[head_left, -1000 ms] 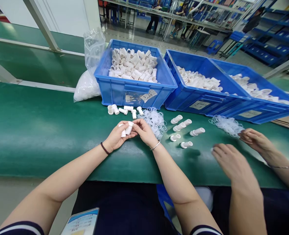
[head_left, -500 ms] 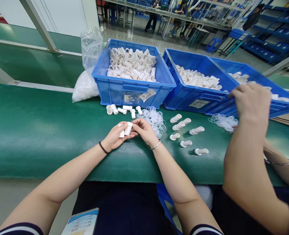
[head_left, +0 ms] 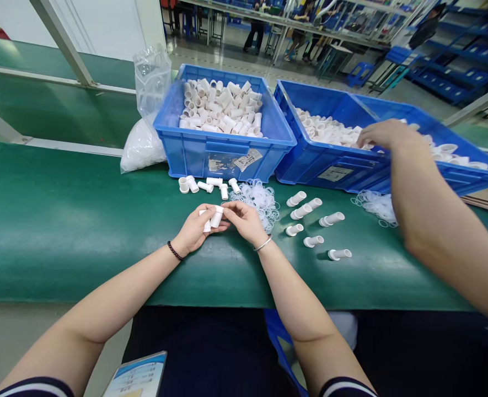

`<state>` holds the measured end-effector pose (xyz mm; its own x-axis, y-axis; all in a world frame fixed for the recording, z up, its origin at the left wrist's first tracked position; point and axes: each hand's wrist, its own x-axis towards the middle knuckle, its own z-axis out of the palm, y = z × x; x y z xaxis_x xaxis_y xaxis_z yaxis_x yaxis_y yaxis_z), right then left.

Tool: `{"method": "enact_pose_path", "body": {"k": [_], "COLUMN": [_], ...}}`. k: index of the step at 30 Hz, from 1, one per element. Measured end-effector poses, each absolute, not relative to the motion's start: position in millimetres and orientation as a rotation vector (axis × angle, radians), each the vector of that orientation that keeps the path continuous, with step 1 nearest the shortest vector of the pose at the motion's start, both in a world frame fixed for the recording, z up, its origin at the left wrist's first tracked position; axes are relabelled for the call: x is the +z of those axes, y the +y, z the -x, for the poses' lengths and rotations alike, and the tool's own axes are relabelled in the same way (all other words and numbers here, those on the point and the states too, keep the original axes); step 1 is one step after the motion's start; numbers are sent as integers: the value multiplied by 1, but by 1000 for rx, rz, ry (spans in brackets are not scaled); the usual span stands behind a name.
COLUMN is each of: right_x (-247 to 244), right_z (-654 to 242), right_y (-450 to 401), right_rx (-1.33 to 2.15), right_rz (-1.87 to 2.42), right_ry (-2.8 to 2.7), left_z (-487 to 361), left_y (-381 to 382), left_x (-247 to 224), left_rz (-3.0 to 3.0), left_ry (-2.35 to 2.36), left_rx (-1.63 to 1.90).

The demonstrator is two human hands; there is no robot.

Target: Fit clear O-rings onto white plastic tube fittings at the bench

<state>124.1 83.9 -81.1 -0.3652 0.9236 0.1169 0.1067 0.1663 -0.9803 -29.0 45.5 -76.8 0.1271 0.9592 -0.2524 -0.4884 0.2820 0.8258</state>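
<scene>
My left hand (head_left: 191, 230) is closed around two short white plastic pipe fittings (head_left: 216, 217) held side by side. The thumb and fingertips of my right hand (head_left: 246, 221) pinch the wider collar end of the right-hand fitting; whether a ring is between them is too small to tell. Just beyond my right hand lies a heap of clear rings (head_left: 262, 199). Several loose white fittings (head_left: 205, 187) lie past my left hand, below the bin. To the right, several more fittings (head_left: 300, 212) stand on their collars on the green table (head_left: 82, 237).
A blue bin (head_left: 227, 157) full of white fittings stands ahead, beside a bag of small clear pieces (head_left: 142, 146). More blue bins (head_left: 334, 160) of white parts stand right. A co-worker's arm (head_left: 434, 198) reaches into one, over a second ring heap (head_left: 374, 205).
The co-worker's arm has swung forward and left, its hand now down at the parts in the bin. My own hands and the fittings in them have hardly moved.
</scene>
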Motion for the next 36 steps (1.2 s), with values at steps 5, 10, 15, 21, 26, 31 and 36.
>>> {"method": "enact_pose_path", "body": {"k": [5, 10, 15, 21, 26, 31, 36], "right_x": [-82, -75, -73, -33, 0, -20, -36], "right_z": [-125, -124, -119, -161, -236, -274, -280], "right_y": [84, 78, 75, 69, 44, 43, 49], "right_rx": [1272, 890, 639, 481, 104, 133, 134], "right_rz": [986, 895, 775, 1124, 1612, 1882, 1976], "right_ry": [-1654, -1924, -2196, -1985, -1886, -1879, -1868], "left_z": [30, 31, 33, 36, 38, 40, 42], "left_y": [45, 48, 50, 50, 53, 54, 56], "left_x": [-76, -78, -80, -76, -74, -75, -77], "left_rz": [-701, -574, -496, -514, -354, -472, -572], "left_ry": [879, 839, 793, 843, 778, 795, 858], "left_rx": [1181, 1218, 1228, 1159, 1301, 1350, 1413]}}
